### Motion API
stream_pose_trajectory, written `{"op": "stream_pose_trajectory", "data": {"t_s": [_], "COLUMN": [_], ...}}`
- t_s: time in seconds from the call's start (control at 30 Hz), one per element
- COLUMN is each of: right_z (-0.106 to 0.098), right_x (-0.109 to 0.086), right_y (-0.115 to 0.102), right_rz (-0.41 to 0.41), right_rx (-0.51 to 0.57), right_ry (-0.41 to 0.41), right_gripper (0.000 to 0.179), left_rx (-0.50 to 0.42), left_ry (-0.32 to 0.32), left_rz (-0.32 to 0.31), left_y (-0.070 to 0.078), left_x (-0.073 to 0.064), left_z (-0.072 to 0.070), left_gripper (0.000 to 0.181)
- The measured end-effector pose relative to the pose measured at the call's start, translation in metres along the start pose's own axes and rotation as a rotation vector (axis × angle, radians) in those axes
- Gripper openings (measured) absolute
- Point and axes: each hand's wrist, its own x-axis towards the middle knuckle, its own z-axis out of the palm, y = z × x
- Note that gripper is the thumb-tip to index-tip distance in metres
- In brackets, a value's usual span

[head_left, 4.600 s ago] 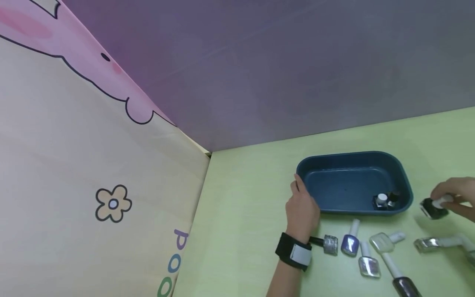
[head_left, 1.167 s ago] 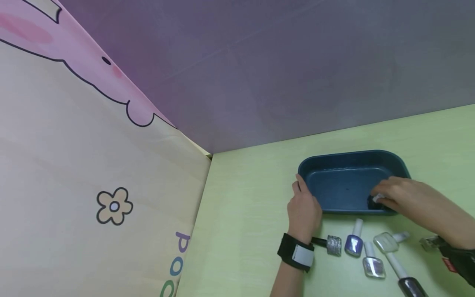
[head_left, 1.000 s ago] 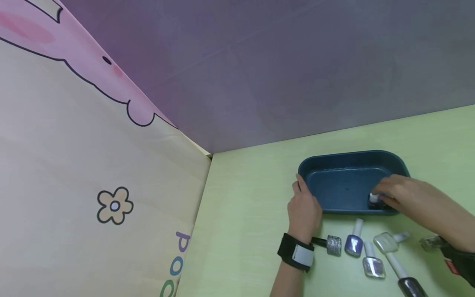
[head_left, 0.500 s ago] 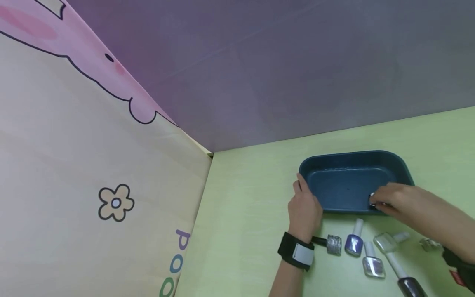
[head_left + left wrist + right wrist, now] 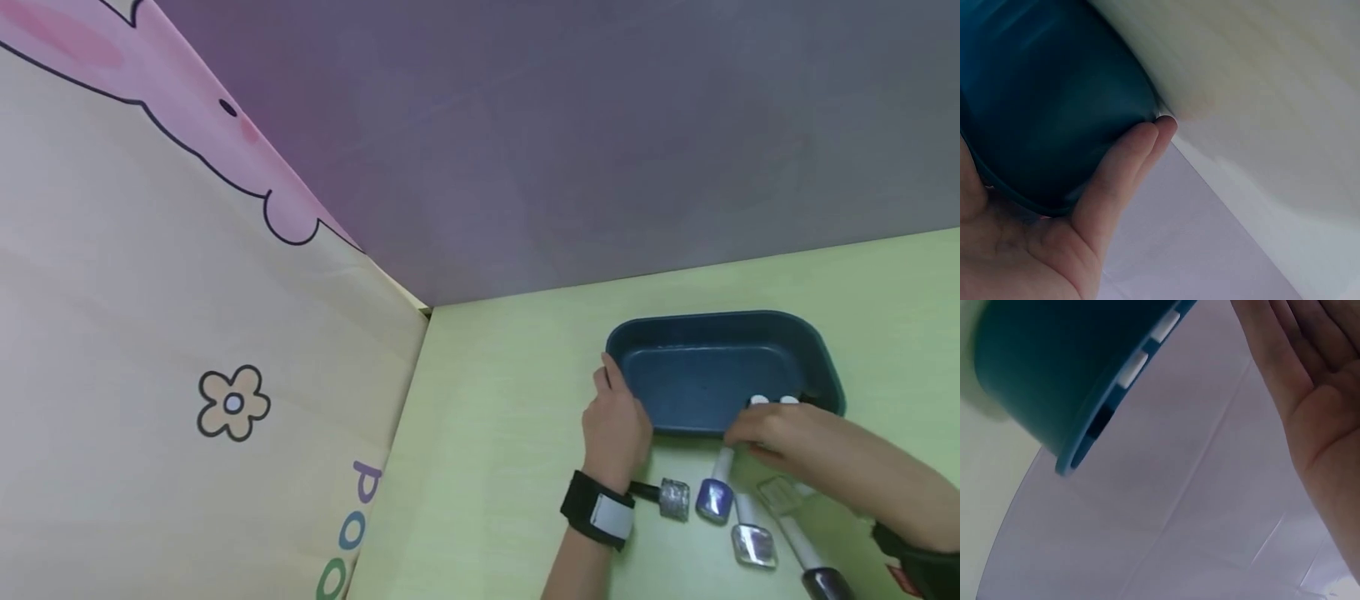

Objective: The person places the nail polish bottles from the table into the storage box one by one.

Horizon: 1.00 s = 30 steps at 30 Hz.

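Left hand (image 5: 617, 427) grips the tray (image 5: 693, 379) for what looks like loading. Right hand (image 5: 787, 433) is at the purple bottle (image 5: 714, 501), grip unclear; next calls for pinching its cap (image 5: 723, 465).

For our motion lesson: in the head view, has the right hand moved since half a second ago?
Yes: the right hand has moved down and left in the picture, from inside the tray toward the purple bottle, which hasn't moved.

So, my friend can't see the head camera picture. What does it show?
A right hand reaches toward a purple nail polish bottle; the left hand holds a dark blue tray; more bottles lie on the green table.
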Motion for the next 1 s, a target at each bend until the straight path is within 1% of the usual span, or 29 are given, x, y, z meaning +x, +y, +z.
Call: {"op": "stream_pose_trajectory", "data": {"t_s": [0.1, 0.2, 0.37, 0.43, 0.5, 0.57, 0.73, 0.83, 1.0], "right_z": [0.003, 0.006, 0.013, 0.016, 0.018, 0.019, 0.022, 0.026, 0.035], "right_x": [0.003, 0.007, 0.009, 0.009, 0.009, 0.009, 0.011, 0.012, 0.011], "right_y": [-0.002, -0.003, -0.005, -0.007, -0.009, -0.012, -0.016, -0.017, -0.017], "right_rz": [-0.018, 0.012, -0.021, -0.02, 0.002, 0.024, 0.037, 0.033, 0.0], "right_rx": [0.01, 0.031, 0.037, 0.05, 0.056, 0.056, 0.019, 0.007, -0.048], "right_ry": [-0.016, -0.093, -0.13, -0.14, -0.155, -0.16, -0.164, -0.165, -0.138], "right_gripper": [0.026, 0.022, 0.023, 0.022, 0.021, 0.022, 0.023, 0.025, 0.028], "left_rx": [-0.011, -0.014, -0.015, -0.011, -0.008, -0.009, -0.02, -0.026, -0.026], "left_ry": [-0.003, 0.001, 0.01, 0.011, 0.011, 0.008, -0.003, -0.01, -0.017], "left_rz": [0.002, 0.001, -0.001, -0.001, -0.002, -0.004, -0.007, -0.011, -0.018], "left_y": [0.0, 0.0, 0.0, 0.0, 0.0, 0.0, 0.0, 0.0, 0.0], "left_x": [0.002, 0.003, 0.003, 0.003, 0.003, 0.003, 0.003, 0.002, 0.001], "left_z": [0.0, 0.0, 0.001, 0.001, 0.001, 0.001, -0.001, -0.001, -0.002], "left_gripper": [0.067, 0.066, 0.066, 0.066, 0.066, 0.066, 0.066, 0.065, 0.065]}}
